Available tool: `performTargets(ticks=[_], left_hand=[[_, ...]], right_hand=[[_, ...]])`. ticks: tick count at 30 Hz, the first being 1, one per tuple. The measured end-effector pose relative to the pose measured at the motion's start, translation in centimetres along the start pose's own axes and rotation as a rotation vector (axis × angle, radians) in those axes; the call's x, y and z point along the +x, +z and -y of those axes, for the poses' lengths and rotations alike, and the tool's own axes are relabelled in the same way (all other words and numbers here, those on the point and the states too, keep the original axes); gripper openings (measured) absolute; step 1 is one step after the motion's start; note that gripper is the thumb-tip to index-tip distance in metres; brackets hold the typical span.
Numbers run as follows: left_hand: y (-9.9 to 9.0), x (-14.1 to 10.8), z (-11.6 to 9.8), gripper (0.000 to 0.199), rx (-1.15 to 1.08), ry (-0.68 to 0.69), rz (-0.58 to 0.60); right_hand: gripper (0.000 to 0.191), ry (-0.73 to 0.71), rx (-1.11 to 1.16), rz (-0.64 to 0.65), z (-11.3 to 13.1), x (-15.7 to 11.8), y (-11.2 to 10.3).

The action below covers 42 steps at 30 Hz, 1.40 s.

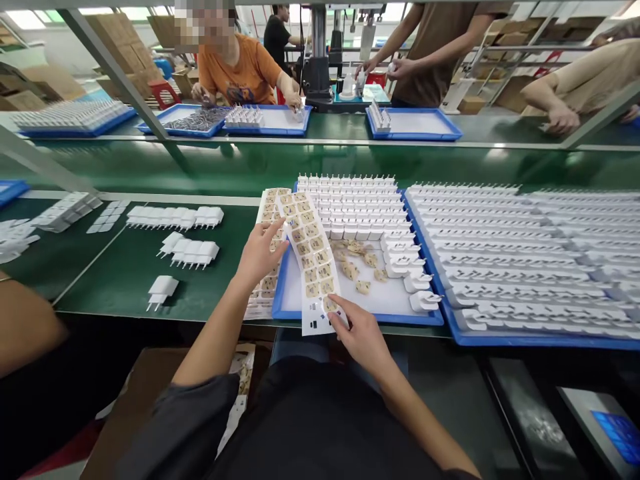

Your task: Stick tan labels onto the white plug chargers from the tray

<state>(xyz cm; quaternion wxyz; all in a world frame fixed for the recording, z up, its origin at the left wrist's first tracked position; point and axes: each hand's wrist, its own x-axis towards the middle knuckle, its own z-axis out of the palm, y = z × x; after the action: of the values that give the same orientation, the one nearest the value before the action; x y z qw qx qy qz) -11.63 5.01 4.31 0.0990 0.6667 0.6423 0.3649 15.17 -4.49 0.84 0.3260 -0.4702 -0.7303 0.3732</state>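
A white sticker sheet [315,250] with rows of tan stickers slants over the left part of a blue-rimmed tray [357,319]. My left hand [259,252] grips its upper left edge between thumb and fingers. At the lower right edge, my right hand [357,328] pinches the sheet beside its lowest tan sticker; whether a single sticker is lifted there I cannot tell. Under the left hand lies a stack of similar sheets [269,293]. Inside the tray, loose tan pieces [363,287] lie near rows of white plug adapters [350,207] with pins up.
A second blue tray [525,341] full of white adapters adjoins on the right. Several loose adapters [193,252] lie on the green bench to the left. Across the bench, people work by blue trays [415,125]. A neighbour's arm [27,327] is at far left.
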Motion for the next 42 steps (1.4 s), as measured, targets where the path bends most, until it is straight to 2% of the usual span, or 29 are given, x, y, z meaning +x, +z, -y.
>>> performTargets(ticks=[3,5,7,9,10,12,14,17,21,25,29,34,42], left_hand=[[-1.1,-5.0,-2.1,0.039,-0.032,-0.025,-0.044],[-1.8,-8.7,-3.6,0.025,-0.097,-0.115,0.018],[-2.4,-11.8,-4.4,0.025,-0.115,-0.222,0.12],[-2.6,-14.1,-4.3,0.033,-0.087,-0.267,0.168],[-2.7,-14.7,-4.0,0.032,-0.067,-0.254,0.15],[-2.5,-15.0,-3.3,0.02,-0.041,-0.153,0.071],[-1.8,-14.4,-2.8,0.011,-0.039,0.017,0.051],[-0.3,-12.8,-2.8,0.027,0.001,0.252,0.185],[1.4,-12.2,-3.2,0.049,0.154,0.393,0.33],[1.9,-13.6,-3.1,0.046,0.205,0.45,0.349],[1.9,-14.4,-2.9,0.046,0.215,0.444,0.333],[1.9,-14.0,-3.1,0.049,0.241,0.435,0.355],[2.5,-13.4,-3.2,0.049,0.268,0.456,0.304]], right_hand=[[0.039,0.028,0.085,0.048,0.2,0.1,0.4],[0.044,0.093,0.229,0.074,0.3,0.1,0.8],[0.049,0.159,0.333,0.059,0.2,-0.1,1.4],[0.05,0.17,0.258,0.033,0.0,-0.4,1.8],[0.049,0.148,0.153,0.019,-0.1,-0.6,1.9],[0.048,0.068,-0.113,-0.015,-0.3,-1.0,2.0],[0.048,-0.021,-0.338,-0.052,-0.3,-1.4,1.7],[0.037,-0.145,-0.498,-0.111,0.0,-1.6,0.9],[0.023,-0.244,-0.548,-0.173,0.2,-1.0,0.0],[0.02,-0.276,-0.528,-0.128,-0.1,-0.5,0.2],[0.016,-0.262,-0.477,-0.149,-0.4,-0.7,0.8],[0.008,-0.25,-0.41,-0.164,0.0,-0.4,0.9],[0.015,-0.195,-0.411,-0.038,0.1,1.2,0.3]])
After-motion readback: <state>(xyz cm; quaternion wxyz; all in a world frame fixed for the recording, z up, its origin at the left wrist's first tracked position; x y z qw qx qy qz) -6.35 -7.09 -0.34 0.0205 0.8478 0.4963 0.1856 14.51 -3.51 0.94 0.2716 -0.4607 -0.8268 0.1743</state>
